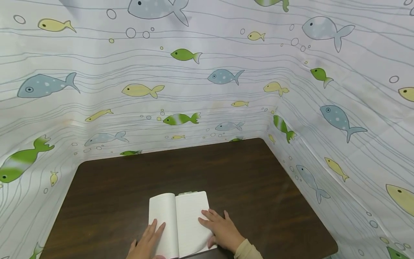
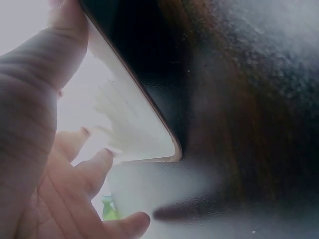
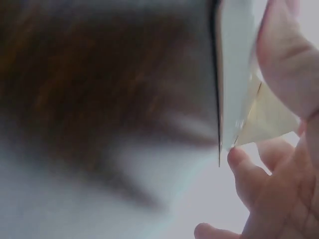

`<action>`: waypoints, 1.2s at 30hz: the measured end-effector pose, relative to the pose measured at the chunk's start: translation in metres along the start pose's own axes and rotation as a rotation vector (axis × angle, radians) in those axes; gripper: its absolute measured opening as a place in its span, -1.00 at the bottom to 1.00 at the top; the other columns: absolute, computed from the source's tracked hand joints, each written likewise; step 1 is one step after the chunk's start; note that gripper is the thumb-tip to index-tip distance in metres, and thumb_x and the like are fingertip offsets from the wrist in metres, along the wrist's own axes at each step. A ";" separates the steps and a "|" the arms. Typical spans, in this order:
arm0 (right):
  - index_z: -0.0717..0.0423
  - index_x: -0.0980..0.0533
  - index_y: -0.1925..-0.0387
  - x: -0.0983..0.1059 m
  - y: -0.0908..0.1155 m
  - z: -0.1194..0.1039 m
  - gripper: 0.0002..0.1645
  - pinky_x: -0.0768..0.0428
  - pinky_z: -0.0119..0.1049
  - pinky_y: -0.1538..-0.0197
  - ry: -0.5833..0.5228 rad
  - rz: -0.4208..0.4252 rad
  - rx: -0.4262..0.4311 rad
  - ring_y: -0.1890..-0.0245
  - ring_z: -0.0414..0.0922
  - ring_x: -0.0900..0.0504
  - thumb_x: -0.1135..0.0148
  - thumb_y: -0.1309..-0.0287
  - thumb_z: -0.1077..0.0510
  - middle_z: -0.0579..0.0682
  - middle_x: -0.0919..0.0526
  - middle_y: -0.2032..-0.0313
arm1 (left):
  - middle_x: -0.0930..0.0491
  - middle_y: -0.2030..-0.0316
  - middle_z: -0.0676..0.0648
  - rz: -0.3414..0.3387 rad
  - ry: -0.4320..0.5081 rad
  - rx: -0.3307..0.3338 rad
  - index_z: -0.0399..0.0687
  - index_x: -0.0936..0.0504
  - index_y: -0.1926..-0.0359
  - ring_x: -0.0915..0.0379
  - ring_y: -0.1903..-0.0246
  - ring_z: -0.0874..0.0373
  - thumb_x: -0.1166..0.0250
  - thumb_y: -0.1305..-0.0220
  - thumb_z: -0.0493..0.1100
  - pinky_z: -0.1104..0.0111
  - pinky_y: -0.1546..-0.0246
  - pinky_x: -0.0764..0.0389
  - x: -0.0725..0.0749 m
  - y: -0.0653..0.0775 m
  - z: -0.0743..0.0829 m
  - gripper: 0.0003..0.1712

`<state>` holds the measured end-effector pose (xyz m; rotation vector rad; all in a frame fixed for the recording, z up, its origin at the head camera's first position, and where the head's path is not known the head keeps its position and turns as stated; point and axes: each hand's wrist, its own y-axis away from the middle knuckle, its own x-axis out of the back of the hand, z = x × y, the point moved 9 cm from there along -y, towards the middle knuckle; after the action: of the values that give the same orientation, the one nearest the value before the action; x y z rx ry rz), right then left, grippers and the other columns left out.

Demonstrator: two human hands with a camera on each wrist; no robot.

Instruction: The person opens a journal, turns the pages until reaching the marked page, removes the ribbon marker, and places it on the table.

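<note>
An open notebook (image 1: 191, 212) with blank-looking, faintly lined pages lies on the dark brown table. In the head view my left hand (image 1: 147, 241) rests on its left page, fingers extended. My right hand (image 1: 223, 230) lies across the right page's outer edge with fingers spread, its thumb by the lower right corner, where a page curls up. The left wrist view shows the left hand (image 2: 65, 164) beside the notebook's corner (image 2: 149, 134). In the right wrist view the right hand (image 3: 279, 174) touches the notebook's edge, near a bent page (image 3: 269, 117).
The dark wood table (image 1: 258, 190) has rounded corners. A white fish-patterned cloth (image 1: 200, 97) hangs behind it and along both sides. A small clip-like piece (image 1: 187, 193) shows at the notebook's top edge.
</note>
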<state>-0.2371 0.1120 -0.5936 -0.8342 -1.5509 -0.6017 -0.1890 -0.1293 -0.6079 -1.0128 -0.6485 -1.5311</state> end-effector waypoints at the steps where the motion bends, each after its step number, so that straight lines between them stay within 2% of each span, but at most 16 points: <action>1: -0.21 -0.41 -0.30 0.002 -0.001 -0.001 0.05 -0.34 0.38 -0.12 0.032 0.035 0.014 -0.35 -0.06 -0.34 -0.42 0.41 -0.28 -0.12 -0.37 -0.36 | -0.11 -0.47 -0.03 -0.008 0.009 0.007 0.51 -0.12 -0.45 -0.14 -0.34 -0.20 -0.20 -0.06 0.47 -0.47 -0.02 -0.15 0.000 0.000 -0.001 -0.06; 5: -0.24 -0.53 -0.16 0.007 -0.004 -0.008 -0.13 -0.35 0.36 -0.14 0.106 0.123 0.053 -0.28 -0.03 -0.44 -0.41 0.37 -0.30 -0.07 -0.47 -0.28 | -0.11 -0.47 -0.05 -0.019 0.004 0.006 0.50 -0.11 -0.45 -0.14 -0.34 -0.18 -0.19 -0.03 0.49 -0.47 -0.02 -0.14 -0.001 0.001 -0.002 -0.04; 8: -0.28 -0.56 -0.06 0.010 -0.004 -0.011 -0.24 -0.35 0.38 -0.13 0.095 0.145 0.060 -0.29 0.03 -0.43 -0.42 0.34 -0.28 -0.02 -0.45 -0.29 | -0.14 -0.46 -0.06 -0.011 -0.028 -0.006 0.48 -0.12 -0.45 -0.16 -0.34 -0.14 -0.18 -0.03 0.51 -0.45 -0.01 -0.17 -0.001 0.002 -0.001 -0.03; 13: -0.27 -0.53 -0.13 0.012 -0.002 -0.008 -0.22 -0.23 0.47 -0.14 -0.026 0.070 0.030 -0.34 0.14 -0.34 -0.40 0.27 -0.25 0.01 -0.34 -0.37 | -0.14 -0.46 -0.04 0.010 -0.052 -0.012 0.45 -0.13 -0.46 -0.17 -0.33 -0.11 -0.19 -0.05 0.49 -0.41 -0.02 -0.20 -0.001 0.001 0.000 -0.04; 17: -0.26 -0.55 -0.16 0.009 -0.001 -0.004 -0.27 -0.17 0.49 -0.16 -0.066 0.010 0.000 -0.33 0.16 -0.34 -0.37 0.18 -0.21 0.01 -0.37 -0.35 | -0.15 -0.45 -0.07 0.011 -0.044 -0.015 0.38 -0.15 -0.46 -0.16 -0.32 -0.11 -0.21 -0.07 0.44 -0.41 0.01 -0.21 -0.001 0.000 -0.001 -0.05; 21: -0.22 -0.55 -0.13 0.012 -0.004 -0.007 -0.30 -0.24 0.45 -0.16 -0.005 0.092 -0.005 -0.34 0.14 -0.34 -0.39 0.16 -0.21 0.04 -0.37 -0.35 | -0.14 -0.46 -0.10 -0.002 0.004 -0.020 0.35 -0.14 -0.47 -0.08 -0.34 -0.06 -0.26 -0.08 0.40 -0.41 0.02 -0.18 0.000 0.001 -0.004 -0.04; 24: -0.01 -0.36 -0.32 0.017 -0.007 -0.012 -0.05 -0.36 0.32 -0.17 0.020 0.194 -0.034 -0.36 0.09 -0.31 -0.43 0.13 -0.21 0.09 -0.25 -0.41 | -0.15 -0.45 -0.11 0.000 0.002 -0.032 0.35 -0.14 -0.47 -0.03 -0.37 0.01 -0.27 -0.05 0.40 -0.41 0.02 -0.20 0.000 0.000 -0.004 -0.02; 26: 0.16 -0.11 -0.44 0.021 -0.008 -0.018 0.16 -0.43 0.18 -0.18 -0.038 0.251 -0.058 -0.37 0.08 -0.30 -0.45 0.08 -0.19 0.15 -0.12 -0.46 | -0.17 -0.44 -0.12 0.002 -0.005 -0.039 0.33 -0.16 -0.46 -0.06 -0.37 -0.01 -0.28 -0.03 0.42 -0.42 0.02 -0.21 0.001 -0.001 -0.003 0.00; 28: 0.30 0.11 -0.48 0.025 -0.010 -0.024 0.32 -0.51 0.00 -0.16 -0.139 0.308 -0.066 -0.33 0.07 -0.34 -0.47 0.06 -0.15 0.21 -0.01 -0.48 | -0.17 -0.44 -0.12 -0.006 -0.033 -0.035 0.34 -0.16 -0.46 -0.11 -0.35 -0.07 -0.26 0.00 0.47 -0.42 0.01 -0.23 0.000 -0.002 -0.004 0.02; 30: 0.38 0.23 -0.46 0.029 -0.010 -0.031 0.39 -0.57 -0.14 -0.10 -0.260 0.362 -0.060 -0.28 0.09 -0.41 -0.50 0.05 -0.09 0.28 0.09 -0.48 | -0.17 -0.44 -0.13 -0.014 -0.029 -0.027 0.33 -0.17 -0.45 -0.16 -0.33 -0.15 -0.25 0.00 0.47 -0.44 0.01 -0.21 0.000 -0.002 -0.004 0.01; 32: 0.38 0.32 -0.46 0.029 -0.012 -0.037 0.41 -0.59 -0.19 -0.06 -0.384 0.384 -0.047 -0.24 0.10 -0.46 -0.49 0.02 -0.03 0.29 0.09 -0.48 | -0.16 -0.44 -0.13 -0.025 -0.034 -0.017 0.34 -0.15 -0.46 -0.18 -0.32 -0.18 -0.24 -0.01 0.49 -0.45 0.01 -0.20 -0.001 -0.002 -0.005 0.02; 34: 0.32 0.36 -0.47 0.024 -0.015 -0.044 0.35 -0.56 -0.19 -0.11 -0.532 0.340 -0.016 -0.24 0.07 -0.47 -0.44 -0.06 0.02 0.28 0.08 -0.48 | -0.14 -0.45 -0.13 -0.029 -0.029 -0.016 0.35 -0.15 -0.46 -0.17 -0.33 -0.17 -0.24 -0.03 0.47 -0.46 0.01 -0.20 -0.001 -0.001 -0.005 0.00; 36: 0.19 0.34 -0.50 0.016 -0.019 -0.052 0.23 -0.50 -0.18 -0.19 -0.651 0.232 0.021 -0.28 0.00 -0.44 -0.32 -0.19 -0.01 0.16 0.01 -0.49 | -0.15 -0.45 -0.14 -0.021 -0.027 -0.033 0.31 -0.15 -0.46 -0.19 -0.32 -0.16 -0.25 -0.05 0.44 -0.44 0.01 -0.22 0.000 -0.001 -0.004 -0.01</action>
<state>-0.2208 0.0625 -0.5683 -1.2520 -1.9929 -0.1394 -0.1909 -0.1327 -0.6104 -1.0557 -0.6566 -1.5531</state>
